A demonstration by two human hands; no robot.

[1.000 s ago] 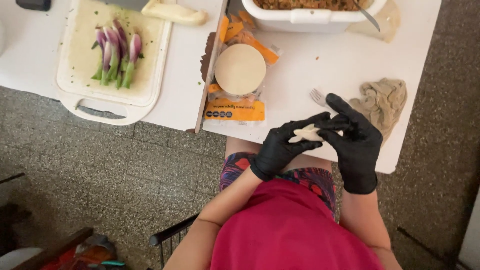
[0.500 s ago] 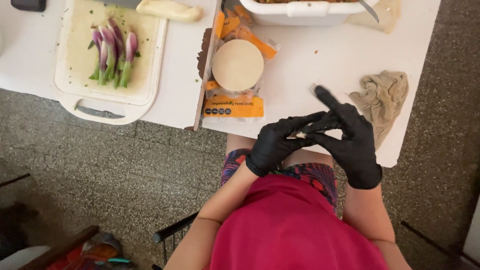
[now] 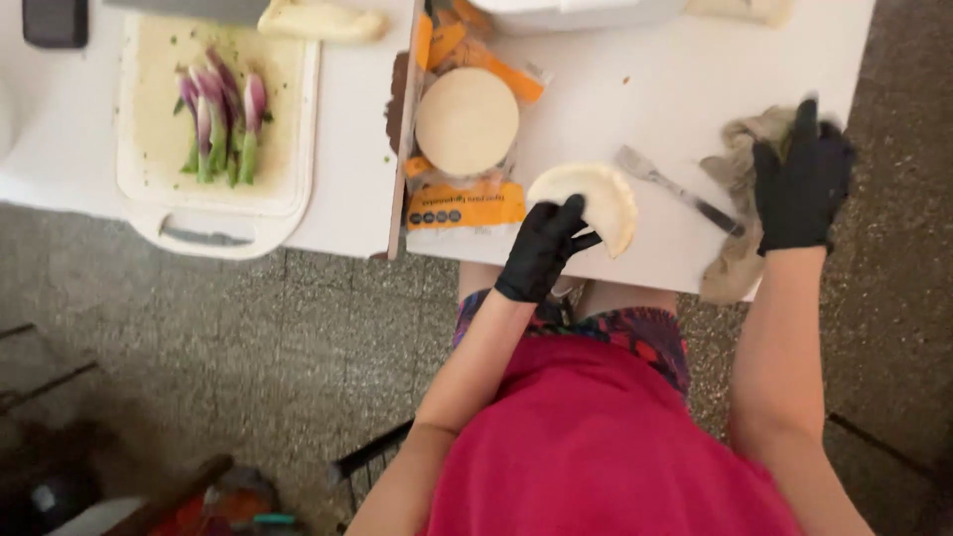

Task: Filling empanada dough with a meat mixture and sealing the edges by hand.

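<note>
Far left, a dark flat rectangular device (image 3: 56, 22) is cut by the top edge. Next right, a white plastic cutting board with a handle slot (image 3: 298, 129) overhangs the near edge of the white table (image 3: 615, 109); purple-and-green spring onion bulbs (image 3: 220, 124) lie on it in a bunch, green flecks around them. A pale lump of dough (image 3: 320, 20) lies at the board's far right corner.

A thin brown strip runs along the table seam, just right of the board. Right of it lies a clear and orange plastic packet (image 3: 467, 203) with a stack of round pale dough discs (image 3: 467, 121) on top, smooth and matte.

The left hand in a black glove (image 3: 544, 250) sits at the near table edge, fingers curled together and pressed on the left rim of the folded half-moon dough turnover (image 3: 596, 201). The turnover lies flat on the table, near edge, between packet and fork, pale, smooth, curved seam facing right.

Just right, a metal fork (image 3: 675, 187) lies diagonally, tines toward the turnover, handle toward the cloth. Open bare tabletop lies beyond the fork.

The right hand in a black glove (image 3: 802, 179) rests on the crumpled beige cloth (image 3: 737, 159) at the table's right near corner, fingers close together and flat on it, gripping nothing that I can tell. Speckled stone floor surrounds the table.
</note>
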